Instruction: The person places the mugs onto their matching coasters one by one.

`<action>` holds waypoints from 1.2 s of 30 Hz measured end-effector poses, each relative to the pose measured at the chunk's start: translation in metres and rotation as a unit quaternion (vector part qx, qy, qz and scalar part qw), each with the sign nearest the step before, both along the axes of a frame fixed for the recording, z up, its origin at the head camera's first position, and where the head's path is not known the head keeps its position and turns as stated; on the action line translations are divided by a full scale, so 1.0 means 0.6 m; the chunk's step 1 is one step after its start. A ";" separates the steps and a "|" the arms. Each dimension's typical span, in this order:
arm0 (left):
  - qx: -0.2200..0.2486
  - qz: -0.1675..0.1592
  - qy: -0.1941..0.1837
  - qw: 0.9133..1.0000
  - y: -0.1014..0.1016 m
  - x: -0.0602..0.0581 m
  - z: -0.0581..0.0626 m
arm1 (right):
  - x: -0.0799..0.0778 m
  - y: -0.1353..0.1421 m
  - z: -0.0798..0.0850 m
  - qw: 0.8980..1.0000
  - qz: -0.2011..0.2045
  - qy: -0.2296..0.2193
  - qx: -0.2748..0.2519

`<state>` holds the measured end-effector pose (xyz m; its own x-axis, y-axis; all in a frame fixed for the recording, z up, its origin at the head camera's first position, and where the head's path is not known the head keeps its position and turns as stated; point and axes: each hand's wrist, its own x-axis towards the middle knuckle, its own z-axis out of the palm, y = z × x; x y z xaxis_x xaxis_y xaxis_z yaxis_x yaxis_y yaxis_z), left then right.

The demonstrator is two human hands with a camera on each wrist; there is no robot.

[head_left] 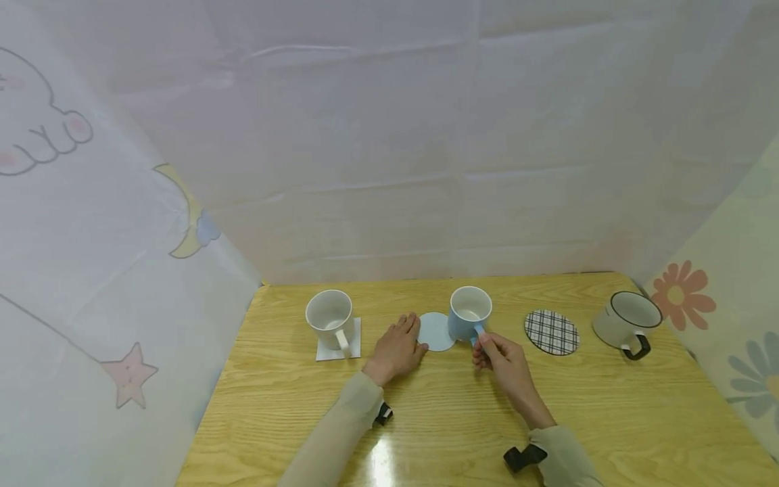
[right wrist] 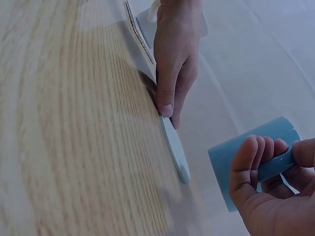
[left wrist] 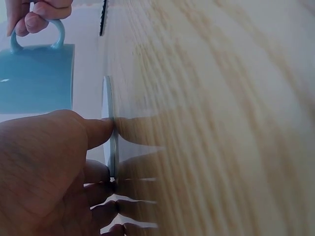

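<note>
Evidently, the right hand (head_left: 504, 362) was grasping the looped handle (right wrist: 276, 166) of a glossy, light-blue, cylindrical mug (head_left: 468, 316), and the wrist views showed its base apart from the wood-grain table (head_left: 444, 406). The left hand (head_left: 397, 350) lay with fingers extended, thumb and fingertips touching the edge of a thin, round, pale-blue coaster (head_left: 435, 331). The mug hung just to the right of that coaster. Held from one side only, it could tip if the grip slackened; lowered there, its base could catch the coaster's rim and stand tilted. A push from the left fingers could slide the coaster askew. Farther left, a plain white mug (head_left: 329, 314) stood on a white square coaster (head_left: 331, 354), where a careless leftward sweep could knock it. Rightward lay a round, black-and-white checked coaster (head_left: 552, 332), then a dark-rimmed white mug (head_left: 629, 321), well apart from both hands.
</note>
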<state>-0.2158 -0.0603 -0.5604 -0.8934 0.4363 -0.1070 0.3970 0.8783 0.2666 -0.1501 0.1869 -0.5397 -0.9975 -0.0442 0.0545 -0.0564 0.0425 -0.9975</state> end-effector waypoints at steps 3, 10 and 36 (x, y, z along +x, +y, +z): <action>0.000 0.000 -0.004 1.000 0.001 -0.001 0.000 | -0.001 -0.001 0.000 1.000 0.001 -0.001 0.000; -0.002 -0.003 0.002 1.000 0.002 0.000 0.001 | -0.003 -0.002 -0.003 1.000 0.004 -0.002 -0.005; 0.000 -0.004 0.013 1.000 -0.001 0.001 0.000 | -0.012 -0.009 -0.002 0.999 0.037 0.026 -0.013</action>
